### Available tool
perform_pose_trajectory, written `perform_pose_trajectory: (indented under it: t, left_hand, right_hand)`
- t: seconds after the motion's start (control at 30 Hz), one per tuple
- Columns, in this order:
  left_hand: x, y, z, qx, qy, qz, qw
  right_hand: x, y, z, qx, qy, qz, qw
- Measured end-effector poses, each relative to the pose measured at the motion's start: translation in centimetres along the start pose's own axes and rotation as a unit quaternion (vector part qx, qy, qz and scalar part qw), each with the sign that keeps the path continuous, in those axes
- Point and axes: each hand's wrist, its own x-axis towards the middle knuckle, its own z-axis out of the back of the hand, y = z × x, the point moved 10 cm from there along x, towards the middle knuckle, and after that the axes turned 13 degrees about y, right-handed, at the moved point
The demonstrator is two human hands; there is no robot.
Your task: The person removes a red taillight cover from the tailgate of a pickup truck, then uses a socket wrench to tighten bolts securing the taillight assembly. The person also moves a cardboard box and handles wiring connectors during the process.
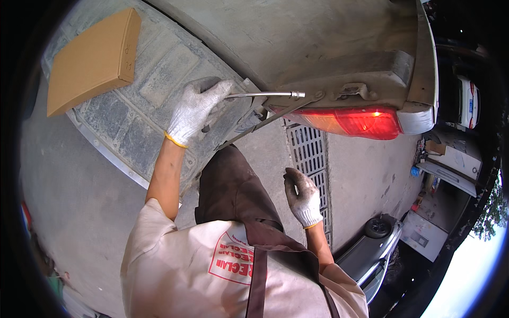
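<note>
My left hand (199,109), in a whitish knit work glove, is closed around a chrome bar tool (262,94) with a socket-like end pointing right. The tool passes over the lowered tailgate (167,79) of a pickup, and its tip is close to the upper end of the metal tailgate stay (278,115). Just beyond the tip lies the truck's red and amber tail light (350,121), partly lit. My right hand (304,194), in a dirt-stained glove, hangs above the floor with its fingers curled. Whether something small sits inside them I cannot tell.
A cardboard box (89,63) rests at the tailgate's far left. A striker loop (354,92) sticks out of the truck body above the lamp. Floor drain grating (308,149) runs past my right hand. A grey car (366,254) and white cabinets (421,234) stand at right.
</note>
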Motion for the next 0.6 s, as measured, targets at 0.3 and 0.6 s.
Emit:
perform_pose_trajectory:
  t: [0.3,0.6]
  left_hand:
    - [5.9,-10.9,-3.8,0.084,0.114,-0.065,0.988]
    - [7.1,-16.7,-8.4,0.216,0.141,-0.167,0.952]
  right_hand:
    - [4.5,0.3,0.1,0.005,0.099,-0.001,0.995]
    - [5.0,0.9,0.0,-0.004,0.089,0.027,0.996]
